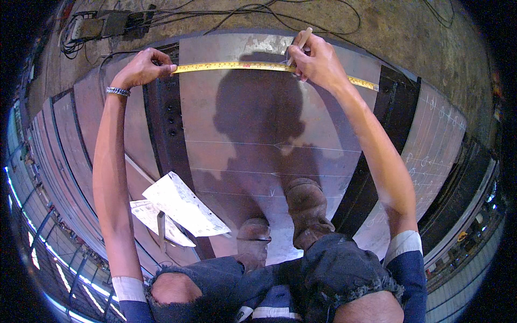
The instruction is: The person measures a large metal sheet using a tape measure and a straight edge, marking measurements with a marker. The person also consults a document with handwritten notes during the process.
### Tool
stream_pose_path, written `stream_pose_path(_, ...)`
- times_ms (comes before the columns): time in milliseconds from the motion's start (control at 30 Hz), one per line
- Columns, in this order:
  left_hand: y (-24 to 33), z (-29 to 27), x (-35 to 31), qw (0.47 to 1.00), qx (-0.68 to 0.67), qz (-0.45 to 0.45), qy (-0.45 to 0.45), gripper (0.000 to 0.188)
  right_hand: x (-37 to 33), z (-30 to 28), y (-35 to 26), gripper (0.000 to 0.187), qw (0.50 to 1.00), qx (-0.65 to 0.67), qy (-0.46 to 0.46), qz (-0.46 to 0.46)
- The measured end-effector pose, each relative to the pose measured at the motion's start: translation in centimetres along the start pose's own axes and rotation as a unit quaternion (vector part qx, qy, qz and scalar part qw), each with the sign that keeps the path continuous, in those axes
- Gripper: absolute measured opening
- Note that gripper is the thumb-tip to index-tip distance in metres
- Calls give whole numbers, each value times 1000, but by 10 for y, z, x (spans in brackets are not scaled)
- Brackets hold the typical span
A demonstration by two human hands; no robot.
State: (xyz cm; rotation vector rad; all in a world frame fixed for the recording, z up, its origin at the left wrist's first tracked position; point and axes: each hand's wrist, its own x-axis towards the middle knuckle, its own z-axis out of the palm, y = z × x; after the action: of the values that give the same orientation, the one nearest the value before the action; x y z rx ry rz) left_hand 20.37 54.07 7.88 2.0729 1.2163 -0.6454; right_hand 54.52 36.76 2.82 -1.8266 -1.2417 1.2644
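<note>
A yellow tape measure blade [229,66] lies stretched across the far end of a wide steel plate [215,118]. My left hand [144,67] pinches the blade's left end between thumb and fingers, at the plate's left edge. Over the blade, right of the middle, my right hand [318,60] is closed on a pale chalk stick [307,35], whose upper end sticks out above the fingers. Beyond that hand the blade [363,83] runs on to the right, over the plate's edge. Thin white chalk lines cross the plate nearer to me.
Dark steel beams [167,118] [396,102] flank the plate. White paper sheets [186,207] lie at the left, a thin metal strip [161,229] on them. My boots [307,207] stand on the plate. Black cables [258,8] trail over the floor behind. Another plate [436,134] at right carries chalk marks.
</note>
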Motion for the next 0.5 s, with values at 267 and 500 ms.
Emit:
stream_pose_path(267,-2,0,1,1000,1,15,6,38,4,1,6,22,998,-38,3,-42)
stream_pose_path(500,-5,4,0,999,2,24,24,41,2,3,3,23,998,-47,-2,-28)
